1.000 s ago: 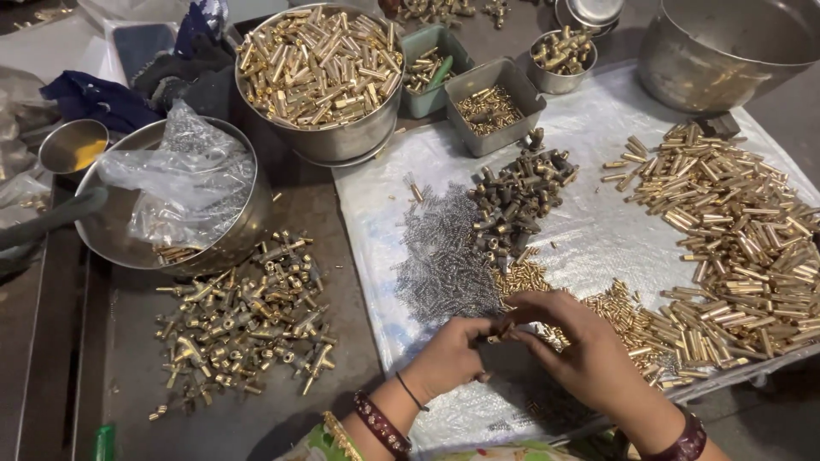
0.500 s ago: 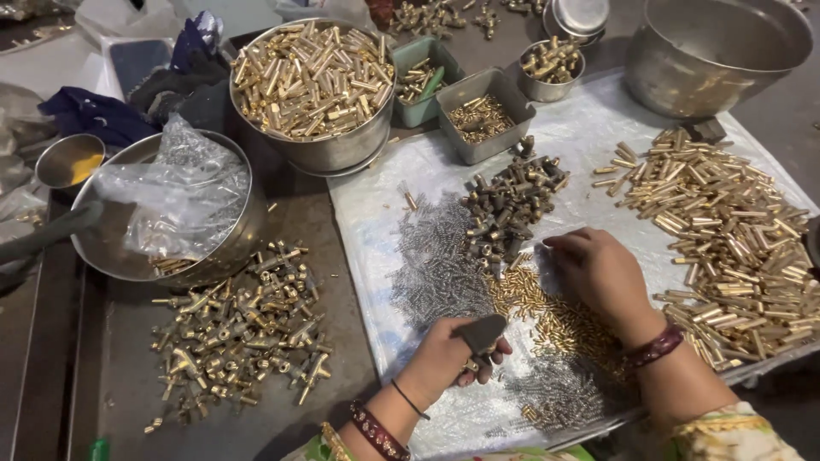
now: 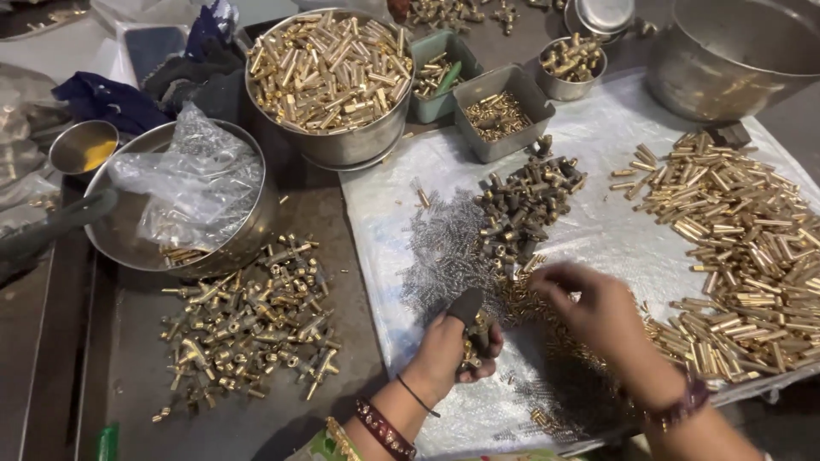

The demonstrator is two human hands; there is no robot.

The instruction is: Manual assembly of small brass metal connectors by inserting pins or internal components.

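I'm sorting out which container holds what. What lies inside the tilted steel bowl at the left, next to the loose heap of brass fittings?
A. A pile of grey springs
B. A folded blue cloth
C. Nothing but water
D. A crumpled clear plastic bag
D: a crumpled clear plastic bag fills the tilted steel bowl, with a few brass pieces showing beneath it, beside the heap of brass fittings.

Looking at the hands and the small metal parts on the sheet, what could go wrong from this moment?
1. The left hand cups several small brass parts; some might slip out and mix into the springs.
2. The right hand hovers over tiny brass pieces and could scatter them.
3. The brass tubes lie near the sheet's edge and may roll off.
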